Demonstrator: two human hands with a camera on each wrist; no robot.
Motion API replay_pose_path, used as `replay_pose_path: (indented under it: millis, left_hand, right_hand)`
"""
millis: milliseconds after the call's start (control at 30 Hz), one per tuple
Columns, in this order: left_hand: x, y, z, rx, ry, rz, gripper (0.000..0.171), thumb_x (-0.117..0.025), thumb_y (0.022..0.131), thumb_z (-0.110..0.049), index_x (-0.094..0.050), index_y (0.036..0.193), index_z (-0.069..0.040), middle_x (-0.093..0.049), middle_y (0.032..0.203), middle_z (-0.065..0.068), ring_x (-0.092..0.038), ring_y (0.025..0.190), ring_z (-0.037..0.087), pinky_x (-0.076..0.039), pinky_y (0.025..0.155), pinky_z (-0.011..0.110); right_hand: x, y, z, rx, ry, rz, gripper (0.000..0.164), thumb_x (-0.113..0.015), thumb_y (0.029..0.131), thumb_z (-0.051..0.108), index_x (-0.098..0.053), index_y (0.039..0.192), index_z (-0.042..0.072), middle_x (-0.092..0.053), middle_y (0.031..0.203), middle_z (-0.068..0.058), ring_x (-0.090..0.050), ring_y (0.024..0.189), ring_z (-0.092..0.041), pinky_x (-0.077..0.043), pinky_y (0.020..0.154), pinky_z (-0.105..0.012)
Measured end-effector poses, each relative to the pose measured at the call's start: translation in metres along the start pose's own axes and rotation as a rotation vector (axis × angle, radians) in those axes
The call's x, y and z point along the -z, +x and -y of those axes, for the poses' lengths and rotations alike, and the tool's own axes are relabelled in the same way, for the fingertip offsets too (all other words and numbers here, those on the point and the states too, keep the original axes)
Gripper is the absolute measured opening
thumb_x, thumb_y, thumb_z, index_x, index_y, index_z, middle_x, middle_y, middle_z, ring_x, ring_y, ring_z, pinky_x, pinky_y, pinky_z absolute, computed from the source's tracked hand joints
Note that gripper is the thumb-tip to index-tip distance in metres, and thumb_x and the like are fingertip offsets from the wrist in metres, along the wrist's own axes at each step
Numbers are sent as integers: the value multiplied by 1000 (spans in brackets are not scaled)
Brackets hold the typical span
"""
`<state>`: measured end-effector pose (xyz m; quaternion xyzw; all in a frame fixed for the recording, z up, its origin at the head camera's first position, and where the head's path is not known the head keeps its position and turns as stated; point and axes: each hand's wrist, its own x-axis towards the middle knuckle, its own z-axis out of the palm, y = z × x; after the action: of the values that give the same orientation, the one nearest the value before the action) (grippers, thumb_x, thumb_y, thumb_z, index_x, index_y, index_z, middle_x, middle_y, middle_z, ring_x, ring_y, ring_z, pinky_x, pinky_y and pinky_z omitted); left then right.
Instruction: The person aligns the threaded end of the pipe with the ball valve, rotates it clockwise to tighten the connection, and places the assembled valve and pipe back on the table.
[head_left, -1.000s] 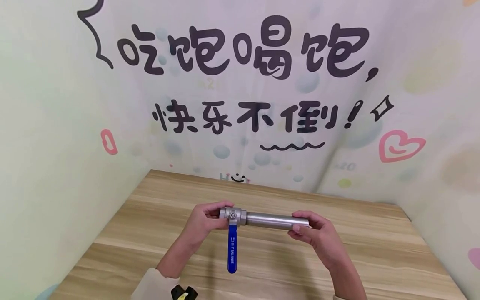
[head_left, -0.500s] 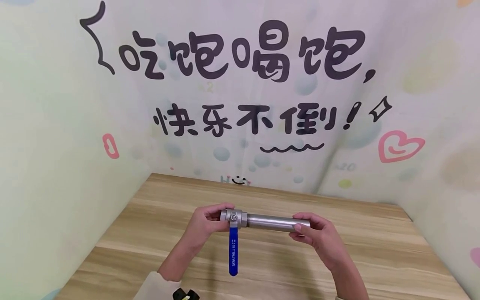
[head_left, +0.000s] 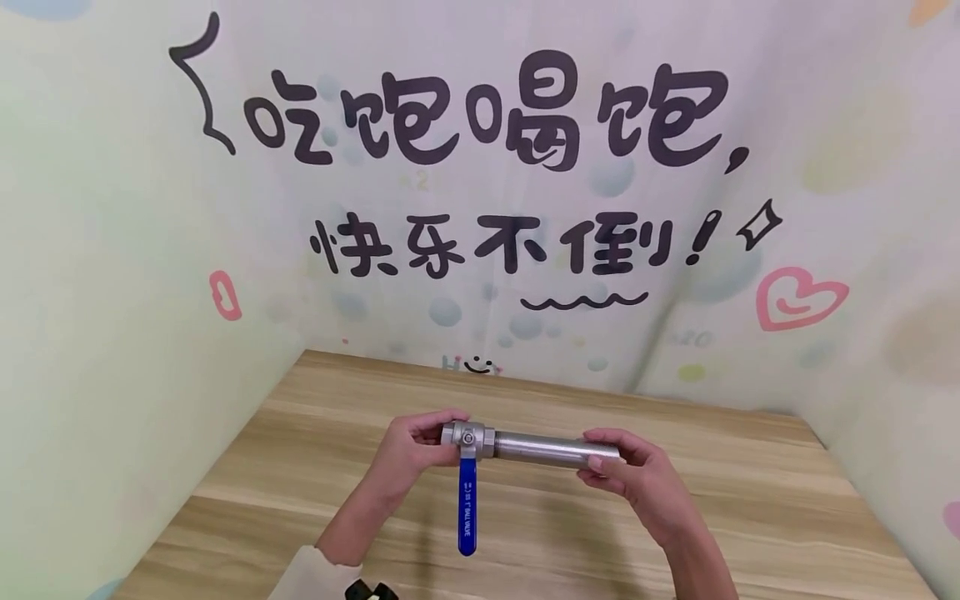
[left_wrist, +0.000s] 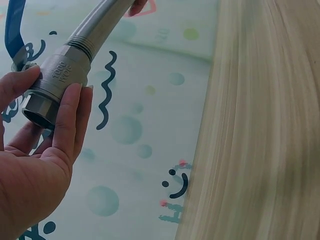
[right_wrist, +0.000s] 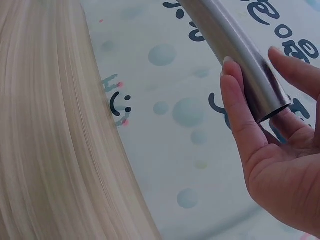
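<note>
Silvery metal forms both the pipe [head_left: 543, 448] and the ball valve [head_left: 457, 433] joined to its threaded end, held nearly level above the bench [head_left: 750, 500], with the blue lever [head_left: 468, 508] pointing toward the person. The left hand [head_left: 407, 450] pinches the valve body between thumb and fingers, and the right hand [head_left: 648, 479] grips the pipe's plain end, a wide spread that probably shares the weight and leaves the joint between them exposed to view.
</note>
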<state>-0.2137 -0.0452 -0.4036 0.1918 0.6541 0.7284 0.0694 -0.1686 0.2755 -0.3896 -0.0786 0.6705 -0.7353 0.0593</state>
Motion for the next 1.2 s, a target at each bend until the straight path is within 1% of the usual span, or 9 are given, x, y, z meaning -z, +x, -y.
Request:
replay_pose_path:
  millis: [133, 233, 467, 667, 1033, 1200]
  left_hand:
    - [0, -1, 1, 11, -9, -6, 44, -72, 78, 4, -62, 121, 10, -63, 112, 21, -64, 92, 22, -60, 75, 33]
    - [0, -2, 2, 12, -10, -5, 45, -72, 79, 3, -61, 122, 11, -63, 113, 21, -64, 92, 21, -60, 75, 33]
    - [1, -2, 2, 14, -9, -9, 43, -72, 79, 3, -63, 120, 9, -62, 113, 22, -63, 92, 21, -60, 75, 32]
    - [1, -3, 2, 14, -12, -8, 43, -72, 78, 3, -63, 120, 9, -63, 112, 21, -63, 91, 21, -60, 75, 32]
    - [1, -2, 2, -3, -16, -12, 44, -71, 77, 5, -62, 119, 11, -64, 109, 18, -63, 89, 19, -60, 73, 31]
    - [1, -1, 2, -7, -14, -12, 43, -72, 77, 5, -63, 119, 10, -64, 109, 19, -63, 89, 19, -60, 72, 32]
  right_hand:
    - [0, -2, -1, 23, -22, 32, 38, -70, 83, -2, -59, 119, -4, -60, 105, -9, -70, 90, -22, -57, 87, -38]
    - [0, -3, -2, 30, -33, 36, 40, -71, 82, -3, -58, 120, -5, -59, 105, -9, -70, 91, -21, -57, 87, -37]
    - [1, -1, -6, 32, 12, 47, 32, -67, 87, -2, -61, 118, -2, -61, 101, -8, -70, 88, -21, -57, 87, -38]
    - [1, -1, -5, 18, -14, 24, 30, -65, 90, 3, -61, 119, -3, -61, 100, -8, -70, 84, -20, -58, 86, -37]
    - [-1, 0, -3, 4, -26, 4, 34, -64, 91, 6, -57, 121, -10, -59, 101, -12, -69, 84, -21, -58, 84, -36]
    - [0, 1, -2, -8, -26, -8, 36, -63, 93, 8, -55, 121, -12, -58, 102, -11, -70, 83, -21, -58, 84, -35]
